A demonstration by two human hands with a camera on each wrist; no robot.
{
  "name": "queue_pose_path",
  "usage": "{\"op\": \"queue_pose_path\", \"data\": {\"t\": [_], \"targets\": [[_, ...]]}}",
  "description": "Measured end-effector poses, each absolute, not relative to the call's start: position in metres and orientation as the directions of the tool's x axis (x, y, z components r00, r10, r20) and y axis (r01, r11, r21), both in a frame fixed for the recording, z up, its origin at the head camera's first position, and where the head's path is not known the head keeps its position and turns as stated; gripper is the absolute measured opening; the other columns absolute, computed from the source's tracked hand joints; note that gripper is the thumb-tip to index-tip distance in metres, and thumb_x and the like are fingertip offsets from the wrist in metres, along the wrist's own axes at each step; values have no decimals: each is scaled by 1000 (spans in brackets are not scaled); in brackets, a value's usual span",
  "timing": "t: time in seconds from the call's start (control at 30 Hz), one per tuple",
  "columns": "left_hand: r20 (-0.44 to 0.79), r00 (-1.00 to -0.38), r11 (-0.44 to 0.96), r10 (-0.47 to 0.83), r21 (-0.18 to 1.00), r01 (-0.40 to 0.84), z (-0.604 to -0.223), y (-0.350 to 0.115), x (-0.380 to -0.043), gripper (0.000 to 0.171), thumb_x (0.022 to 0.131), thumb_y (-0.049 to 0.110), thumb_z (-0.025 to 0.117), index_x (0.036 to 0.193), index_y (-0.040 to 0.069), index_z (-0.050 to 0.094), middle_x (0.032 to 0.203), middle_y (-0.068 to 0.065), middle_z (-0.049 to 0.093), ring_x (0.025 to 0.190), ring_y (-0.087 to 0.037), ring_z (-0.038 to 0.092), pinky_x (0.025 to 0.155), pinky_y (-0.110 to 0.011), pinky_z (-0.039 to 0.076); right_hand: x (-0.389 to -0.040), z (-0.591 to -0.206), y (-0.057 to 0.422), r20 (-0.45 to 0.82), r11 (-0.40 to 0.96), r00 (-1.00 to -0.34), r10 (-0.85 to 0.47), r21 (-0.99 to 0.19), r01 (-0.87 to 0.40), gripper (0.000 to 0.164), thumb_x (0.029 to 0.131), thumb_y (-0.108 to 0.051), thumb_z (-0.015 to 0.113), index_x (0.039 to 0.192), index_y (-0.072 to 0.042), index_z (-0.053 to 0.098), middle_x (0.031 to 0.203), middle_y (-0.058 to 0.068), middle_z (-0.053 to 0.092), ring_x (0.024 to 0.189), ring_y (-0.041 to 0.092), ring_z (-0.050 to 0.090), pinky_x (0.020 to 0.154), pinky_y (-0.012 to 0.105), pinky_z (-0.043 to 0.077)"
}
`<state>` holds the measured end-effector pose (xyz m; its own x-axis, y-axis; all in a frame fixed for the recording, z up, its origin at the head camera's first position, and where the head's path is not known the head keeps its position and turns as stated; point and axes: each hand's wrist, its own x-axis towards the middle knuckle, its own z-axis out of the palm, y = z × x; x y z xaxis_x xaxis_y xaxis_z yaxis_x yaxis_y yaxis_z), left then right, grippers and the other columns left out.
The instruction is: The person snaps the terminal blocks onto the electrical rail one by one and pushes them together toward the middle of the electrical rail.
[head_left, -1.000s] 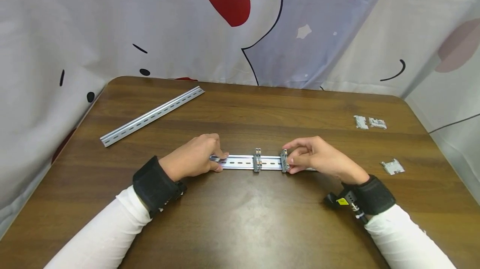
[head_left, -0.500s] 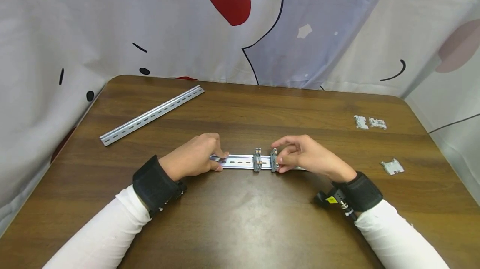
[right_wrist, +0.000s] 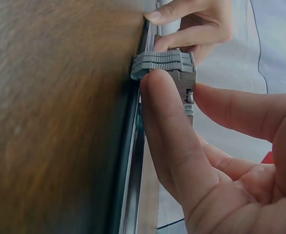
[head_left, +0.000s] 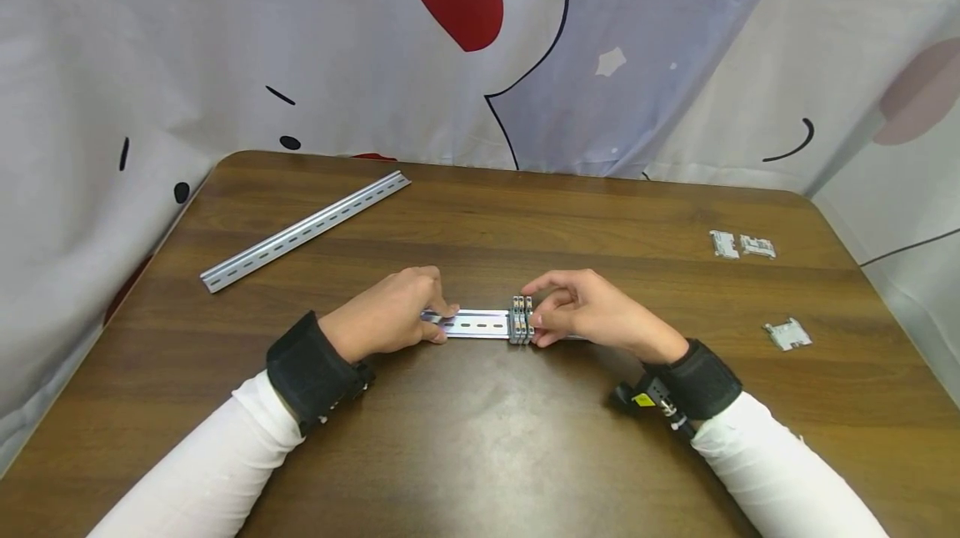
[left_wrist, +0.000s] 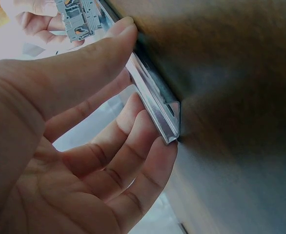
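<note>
A slotted metal DIN rail lies across the middle of the table. My left hand holds its left end, thumb on one edge and fingers along the other, as the left wrist view shows. Grey terminal blocks stand side by side on the rail, packed together. At their right side, my right hand pinches the outermost terminal block between its fingertips. The right part of the rail is mostly hidden beneath that hand.
A second slotted rail lies slantwise at the back left of the wooden table. Two loose terminal blocks lie at the back right, one of them flat; another loose block is nearer. A printed cloth hangs behind.
My right hand has slid one terminal block leftward along the rail until it met the other blocks, closing the gap. My left hand has stayed on the rail's left end.
</note>
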<state>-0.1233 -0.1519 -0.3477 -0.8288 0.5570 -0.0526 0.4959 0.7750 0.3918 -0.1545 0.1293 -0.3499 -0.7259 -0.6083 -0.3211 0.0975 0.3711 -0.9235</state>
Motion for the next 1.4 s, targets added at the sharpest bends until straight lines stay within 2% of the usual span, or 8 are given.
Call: {"op": "queue_pose_path", "data": {"t": [0.27, 0.37, 0.53, 0.67, 0.87, 1.03, 1.27, 1.4], "targets": [[-60, -833, 783, 551, 383, 490, -347, -151, -124, 37, 80, 21, 82, 113, 8, 75, 89, -8, 64, 72, -15, 54, 61, -23, 43, -153, -348, 126, -290, 370, -725, -625, -928, 52, 39, 93, 1, 60, 132, 2, 52, 99, 25, 72, 82, 26, 72, 76, 45, 60], [-54, -830, 777, 555, 389, 494, -347, -149, -124, 37, 79, 21, 83, 114, 8, 75, 89, -8, 64, 72, -15, 54, 62, -23, 43, -151, -346, 135, -238, 436, -747, -620, -896, -76, 38, 93, -3, 63, 130, -2, 56, 98, 21, 73, 80, 26, 71, 71, 42, 60], [-46, -821, 764, 568, 400, 506, -349, -145, -124, 39, 79, 22, 83, 114, 8, 74, 89, -8, 64, 73, -15, 54, 62, -22, 43, -144, -344, 160, -27, 610, -769, -639, -627, -484, 44, 81, -16, 81, 122, -7, 66, 101, 8, 73, 85, 19, 67, 73, 35, 56], [-46, -817, 758, 575, 406, 511, -348, -147, -125, 40, 78, 21, 84, 114, 9, 75, 90, -8, 65, 76, -17, 58, 65, -24, 46, -137, -348, 182, 41, 659, -741, -670, -426, -620, 49, 71, -19, 88, 116, -11, 70, 101, 4, 69, 87, 18, 62, 74, 36, 52], [-73, -816, 763, 574, 408, 501, -347, -158, -127, 40, 76, 19, 84, 114, 9, 75, 91, -8, 66, 80, -19, 62, 67, -26, 49, -139, -357, 195, 108, 589, -672, -732, -395, -705, 31, 74, -7, 84, 104, -12, 77, 100, 2, 69, 89, 18, 65, 72, 35, 54], [-56, -836, 778, 546, 402, 482, -352, -167, -144, 37, 79, 20, 82, 113, 8, 75, 93, -9, 66, 79, -19, 60, 65, -26, 47, -171, -361, 188, 147, 547, -634, -759, -383, -745, 25, 75, -3, 83, 99, -8, 80, 99, 6, 70, 85, 19, 67, 68, 35, 56], [-3, -881, 783, 473, 461, 419, -372, -168, -221, 42, 84, 19, 78, 123, 8, 69, 109, -13, 65, 99, -28, 61, 83, -38, 49, -254, -362, 183, 10, 700, -779, -627, -431, -569, 23, 80, -3, 79, 102, -8, 80, 112, 12, 72, 95, 27, 70, 77, 38, 54], [-15, -910, 805, 414, 471, 359, -377, -171, -250, 42, 84, 19, 78, 125, 9, 68, 117, -15, 64, 108, -30, 58, 91, -40, 48, -289, -363, 173, -8, 738, -809, -587, -417, -531, 23, 77, -4, 82, 100, -7, 81, 110, 14, 75, 99, 30, 70, 79, 39, 55]]}}
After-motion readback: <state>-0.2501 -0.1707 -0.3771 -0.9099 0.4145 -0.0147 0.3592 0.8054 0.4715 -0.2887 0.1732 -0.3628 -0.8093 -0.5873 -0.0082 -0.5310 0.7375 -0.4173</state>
